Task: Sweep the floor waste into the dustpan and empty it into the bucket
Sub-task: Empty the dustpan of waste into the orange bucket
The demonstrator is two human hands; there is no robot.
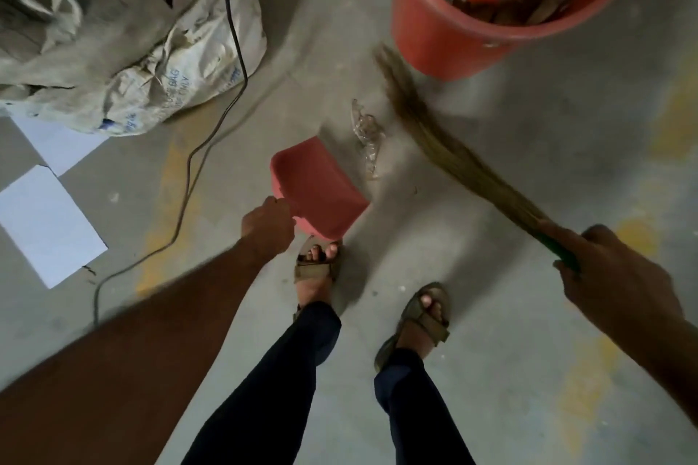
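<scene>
**Dustpan down, broom lined up behind the plastic scrap**

Nearest the camera, the person's sandalled feet stand on the grey concrete floor, left foot forward, just behind the dustpan. The left hand has its grip curled round the handle of the red dustpan, which sits low at the floor with its mouth turned up and to the right, apparently so that it faces the waste. The right hand wraps its grip round the green handle of the grass broom; the bristles slant up and left toward the bucket, blurred.

Between pan and bristles lies the floor waste, a crumpled piece of clear plastic, just beyond the pan's lip. The broom lies on its far side from the pan, likely placed so a stroke would drive it in. Nothing shows in the pan from here.

Farther off, white sheets of paper lie at the left, a black cable trails across the floor, and a big woven sack slumps behind. At the top right stands the red bucket, already holding rubbish and near enough for tipping the pan.
</scene>
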